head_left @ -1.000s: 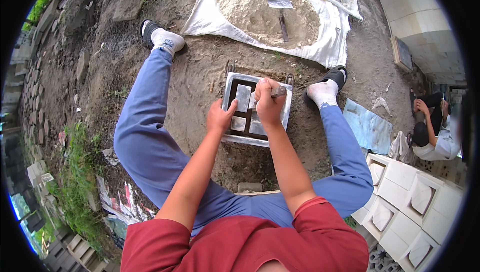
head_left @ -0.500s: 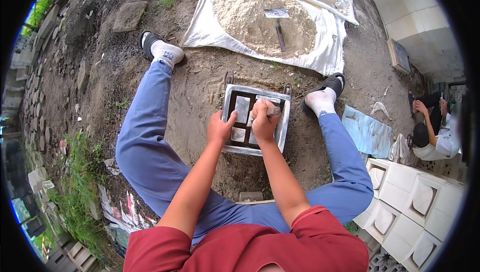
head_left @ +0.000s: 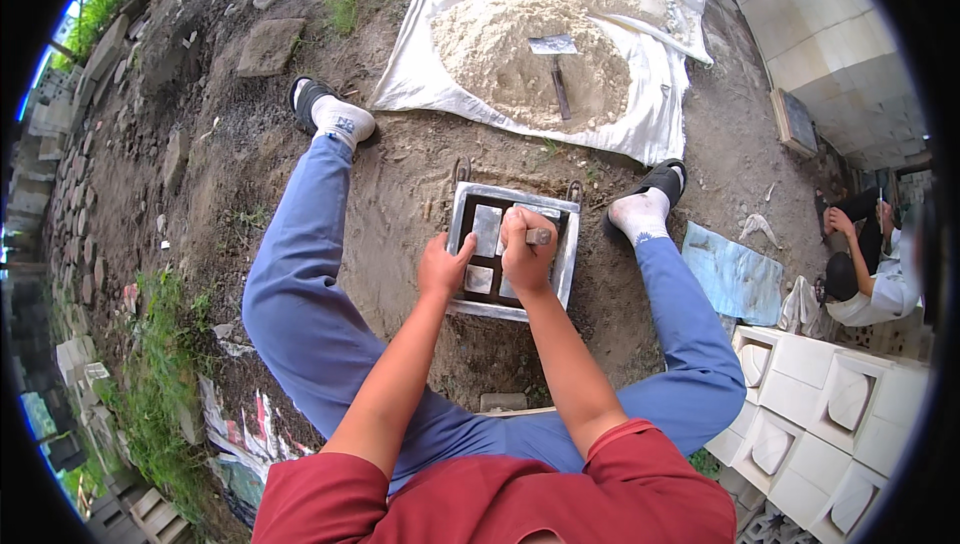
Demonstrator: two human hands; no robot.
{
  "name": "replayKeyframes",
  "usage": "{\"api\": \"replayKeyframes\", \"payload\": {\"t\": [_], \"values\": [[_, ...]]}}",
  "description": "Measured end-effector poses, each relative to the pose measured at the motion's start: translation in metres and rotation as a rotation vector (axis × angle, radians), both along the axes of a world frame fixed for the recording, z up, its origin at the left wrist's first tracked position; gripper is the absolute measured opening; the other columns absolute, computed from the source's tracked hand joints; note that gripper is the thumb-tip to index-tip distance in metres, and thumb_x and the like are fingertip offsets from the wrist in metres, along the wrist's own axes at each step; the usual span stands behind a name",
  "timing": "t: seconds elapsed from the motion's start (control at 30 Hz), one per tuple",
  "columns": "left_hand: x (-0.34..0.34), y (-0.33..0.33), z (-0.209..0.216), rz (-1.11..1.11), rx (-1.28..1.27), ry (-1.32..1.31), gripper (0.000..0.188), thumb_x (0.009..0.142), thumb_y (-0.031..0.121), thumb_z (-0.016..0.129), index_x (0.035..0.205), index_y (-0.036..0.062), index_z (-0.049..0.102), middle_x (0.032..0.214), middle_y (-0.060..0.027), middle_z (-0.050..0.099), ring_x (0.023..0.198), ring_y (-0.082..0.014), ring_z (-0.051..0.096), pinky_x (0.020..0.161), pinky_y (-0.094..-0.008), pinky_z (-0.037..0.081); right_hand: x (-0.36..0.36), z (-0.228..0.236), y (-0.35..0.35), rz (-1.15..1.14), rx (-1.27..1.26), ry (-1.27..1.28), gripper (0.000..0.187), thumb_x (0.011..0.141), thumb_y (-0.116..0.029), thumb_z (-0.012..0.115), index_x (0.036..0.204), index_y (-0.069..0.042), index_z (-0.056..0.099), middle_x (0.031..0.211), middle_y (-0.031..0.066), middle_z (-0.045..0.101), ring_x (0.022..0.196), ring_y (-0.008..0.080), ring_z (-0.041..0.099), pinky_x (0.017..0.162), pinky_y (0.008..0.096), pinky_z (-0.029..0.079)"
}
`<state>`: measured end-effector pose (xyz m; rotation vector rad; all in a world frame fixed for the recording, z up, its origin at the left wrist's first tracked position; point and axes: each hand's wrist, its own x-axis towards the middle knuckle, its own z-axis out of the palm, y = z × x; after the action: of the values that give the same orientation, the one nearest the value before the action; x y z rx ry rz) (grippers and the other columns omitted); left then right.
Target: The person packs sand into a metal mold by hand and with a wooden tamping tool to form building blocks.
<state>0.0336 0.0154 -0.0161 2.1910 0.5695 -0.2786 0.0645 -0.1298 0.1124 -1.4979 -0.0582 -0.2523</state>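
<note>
A square metal mould sits on the dirt between my feet, with flat grey metal blocks inside its frame and dark gaps between them. My left hand is closed on the mould's left rim, its thumb pointing up along the inner edge. Over the blocks on the right side, my right hand makes a fist around a short wooden handle, whose end sticks out to the right. The working end of that tool is hidden under the fist. Two metal loops stick out at the mould's far side.
Beyond my feet, pale sandy powder is heaped on a white sack, with a trowel lying on it. Pale hollow blocks are stacked at the right, near a blue sheet. Another person sits at the far right.
The whole view has shifted slightly, so the mould and sack appear a little lower. My right fist has moved slightly left over the blocks; my left hand keeps its hold.
</note>
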Motion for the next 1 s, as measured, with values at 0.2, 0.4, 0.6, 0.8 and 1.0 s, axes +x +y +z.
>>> {"api": "replayKeyframes", "payload": {"t": [0.2, 0.4, 0.6, 0.8, 1.0], "values": [[0.003, -0.011, 0.01, -0.029, -0.046, -0.004, 0.083, 0.086, 0.073, 0.066, 0.122, -0.0021, 0.071, 0.124, -0.0265, 0.069, 0.117, -0.0434, 0.065, 0.1, -0.0493, 0.052, 0.002, -0.038, -0.01, -0.048, -0.03, -0.011, 0.04, 0.101, -0.011, 0.055, 0.067, 0.001, 0.039, 0.058, 0.0058, 0.034, 0.054, 0.0134, 0.033, 0.051, 0.0379, 0.027], [0.0, -0.002, 0.008, 0.0, -0.053, -0.03, 0.074, 0.086, 0.068, 0.068, 0.108, -0.0022, 0.072, 0.115, -0.0277, 0.07, 0.108, -0.046, 0.066, 0.094, -0.0512, 0.052, 0.006, -0.038, 0.003, -0.051, -0.125, -0.023, 0.045, 0.105, -0.018, 0.053, 0.064, -0.004, 0.042, 0.06, -0.0011, 0.043, 0.055, 0.0091, 0.037, 0.052, 0.0322, 0.029], [0.0, -0.01, 0.012, -0.009, -0.072, -0.052, 0.075, 0.086, 0.067, 0.07, 0.109, -0.0045, 0.071, 0.114, -0.0296, 0.069, 0.109, -0.0469, 0.066, 0.094, -0.0512, 0.052, -0.002, -0.013, -0.012, -0.024, 0.008, 0.018, 0.039, 0.102, -0.012, 0.056, 0.068, 0.002, 0.041, 0.058, 0.0055, 0.037, 0.055, 0.0125, 0.036, 0.052, 0.0357, 0.029], [-0.002, 0.0, -0.008, 0.012, 0.003, -0.062, 0.08, 0.085, 0.07, 0.068, 0.116, -0.0043, 0.071, 0.118, -0.0291, 0.069, 0.112, -0.0458, 0.066, 0.096, -0.0504, 0.052, 0.014, -0.053, -0.006, 0.046, 0.026, 0.04, 0.043, 0.107, -0.018, 0.051, 0.068, -0.007, 0.038, 0.061, -0.0037, 0.039, 0.054, 0.007, 0.032, 0.051, 0.0292, 0.027], [-0.001, -0.009, 0.019, -0.017, -0.028, -0.011, 0.08, 0.086, 0.071, 0.067, 0.115, -0.0024, 0.072, 0.117, -0.0283, 0.07, 0.112, -0.0449, 0.066, 0.096, -0.0505, 0.052, 0.01, 0.004, -0.022, 0.049, 0.171, 0.019, 0.042, 0.107, -0.014, 0.051, 0.067, -0.008, 0.038, 0.061, -0.0043, 0.038, 0.054, 0.0068, 0.032, 0.051, 0.0288, 0.026]]}}
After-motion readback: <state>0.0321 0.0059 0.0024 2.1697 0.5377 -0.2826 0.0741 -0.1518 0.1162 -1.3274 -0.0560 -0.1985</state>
